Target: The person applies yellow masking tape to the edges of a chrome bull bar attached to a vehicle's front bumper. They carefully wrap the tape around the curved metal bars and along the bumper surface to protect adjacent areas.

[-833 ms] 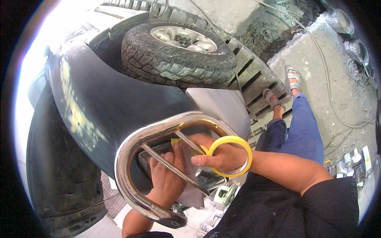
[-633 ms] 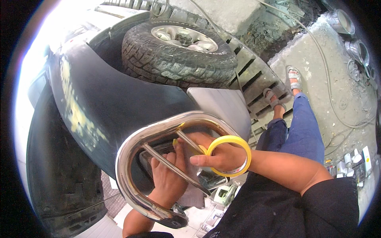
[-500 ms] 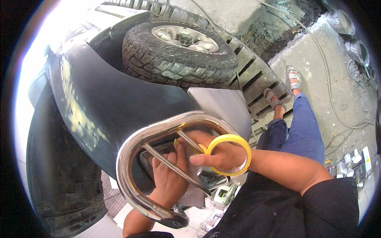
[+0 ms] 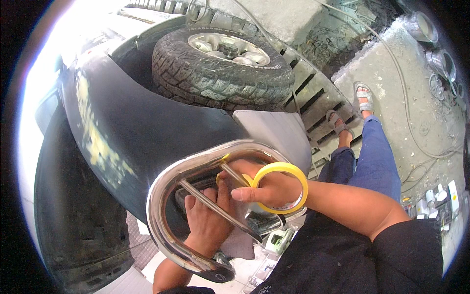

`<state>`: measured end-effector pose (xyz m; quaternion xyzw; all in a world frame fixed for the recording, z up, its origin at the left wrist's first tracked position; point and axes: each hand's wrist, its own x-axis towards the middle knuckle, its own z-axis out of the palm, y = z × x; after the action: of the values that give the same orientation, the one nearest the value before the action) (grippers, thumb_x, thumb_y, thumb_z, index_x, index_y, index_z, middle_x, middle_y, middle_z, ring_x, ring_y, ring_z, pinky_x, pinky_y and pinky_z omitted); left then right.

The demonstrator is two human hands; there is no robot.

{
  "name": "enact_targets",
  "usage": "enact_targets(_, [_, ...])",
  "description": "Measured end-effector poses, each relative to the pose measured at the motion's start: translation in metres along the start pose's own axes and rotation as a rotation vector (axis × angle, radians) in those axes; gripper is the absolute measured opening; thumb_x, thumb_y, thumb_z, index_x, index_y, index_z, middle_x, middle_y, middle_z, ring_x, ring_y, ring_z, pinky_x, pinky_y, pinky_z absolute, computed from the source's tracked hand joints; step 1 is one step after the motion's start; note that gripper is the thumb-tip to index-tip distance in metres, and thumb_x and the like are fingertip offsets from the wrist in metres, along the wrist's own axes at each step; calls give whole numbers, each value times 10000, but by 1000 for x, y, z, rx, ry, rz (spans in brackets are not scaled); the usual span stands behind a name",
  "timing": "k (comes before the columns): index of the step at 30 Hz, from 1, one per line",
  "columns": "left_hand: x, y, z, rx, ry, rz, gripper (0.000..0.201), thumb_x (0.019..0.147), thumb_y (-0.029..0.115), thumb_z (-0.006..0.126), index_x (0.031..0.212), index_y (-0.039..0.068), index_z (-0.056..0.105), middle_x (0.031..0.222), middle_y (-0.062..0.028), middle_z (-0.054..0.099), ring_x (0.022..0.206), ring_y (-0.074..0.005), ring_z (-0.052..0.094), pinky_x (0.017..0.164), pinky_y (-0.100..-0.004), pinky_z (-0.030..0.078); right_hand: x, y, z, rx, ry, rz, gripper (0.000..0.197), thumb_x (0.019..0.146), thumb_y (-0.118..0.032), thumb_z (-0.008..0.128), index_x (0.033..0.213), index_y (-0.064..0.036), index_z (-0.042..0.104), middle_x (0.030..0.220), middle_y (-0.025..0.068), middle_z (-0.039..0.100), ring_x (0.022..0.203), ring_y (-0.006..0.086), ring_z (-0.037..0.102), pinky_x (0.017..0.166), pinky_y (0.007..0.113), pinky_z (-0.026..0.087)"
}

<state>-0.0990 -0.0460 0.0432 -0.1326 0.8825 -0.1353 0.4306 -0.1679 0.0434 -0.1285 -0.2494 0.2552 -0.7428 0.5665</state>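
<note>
A curved chrome tube bar (image 4: 155,206) forms a loop around my hands, with thin crossbars (image 4: 208,203) running through it. My left hand (image 4: 208,220) reaches inside the loop behind a crossbar, its fingers bent close together. At its index fingertip shows a bit of yellow tape (image 4: 219,178), apparently pinched there. From the right comes my right hand (image 4: 267,190), fingers partly hidden behind the other crossbar and thumb pointing left. A yellow roll of masking tape (image 4: 304,188) sits around this closed hand. More yellow tape (image 4: 225,158) sticks at that crossbar's upper end.
Beyond the loop curves a dark sanded vehicle panel (image 4: 166,122) with pale filler patches (image 4: 98,147). A large tyre (image 4: 220,73) lies behind it. Slatted grating (image 4: 318,103), a hose (image 4: 399,73) and metal cans (image 4: 423,28) are to the right. Small items (image 4: 435,206) stand on the floor.
The chrome loop sits slightly further right in view, and the tape roll has shifted a little left and up. Both hands keep nearly the same places and grips.
</note>
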Motion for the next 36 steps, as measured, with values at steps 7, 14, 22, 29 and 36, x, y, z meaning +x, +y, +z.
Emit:
enact_targets(7, [4, -4, 6, -19, 219, 45, 418, 809, 234, 648, 1183, 51, 610, 976, -66, 551, 894, -225, 542, 749, -411, 337, 0, -2, -3, 129, -54, 69, 630, 937, -384, 597, 1372, 39, 425, 1304, 179, 526, 1262, 252, 458, 1084, 370, 318])
enact_targets(14, [2, -5, 15, 6, 219, 15, 369, 792, 165, 639, 1142, 45, 635, 994, -65, 565, 908, -226, 552, 775, -407, 333, 0, -7, -3, 162, -62, 72, 611, 944, -413, 584, 1336, 38, 458, 1278, 185, 531, 1232, 263, 475, 1066, 376, 332])
enact_targets(22, [2, -7, 26, -28, 315, 62, 359, 774, 122, 620, 1124, 44, 647, 965, -60, 570, 859, -227, 560, 755, -394, 341, 1, -8, -5, 44, -26, 1, 588, 943, -442, 566, 1282, 34, 503, 1221, 200, 548, 1190, 290, 497, 1037, 394, 351])
enact_targets(29, [1, -2, 23, 1, 355, -71, 318, 783, 179, 680, 1078, 66, 647, 966, -68, 571, 887, -249, 542, 766, -421, 348, -2, 4, 2, 171, -52, 63, 616, 948, -405, 571, 1351, 41, 437, 1305, 170, 513, 1250, 255, 458, 1079, 376, 321])
enact_targets(36, [11, 4, 20, -43, 398, -273, 219, 831, 255, 686, 973, 97, 632, 984, -84, 578, 988, -304, 519, 792, -445, 336, -2, 4, 4, 185, -10, 56, 590, 939, -399, 584, 1305, 47, 461, 1244, 172, 533, 1194, 254, 478, 1043, 371, 344])
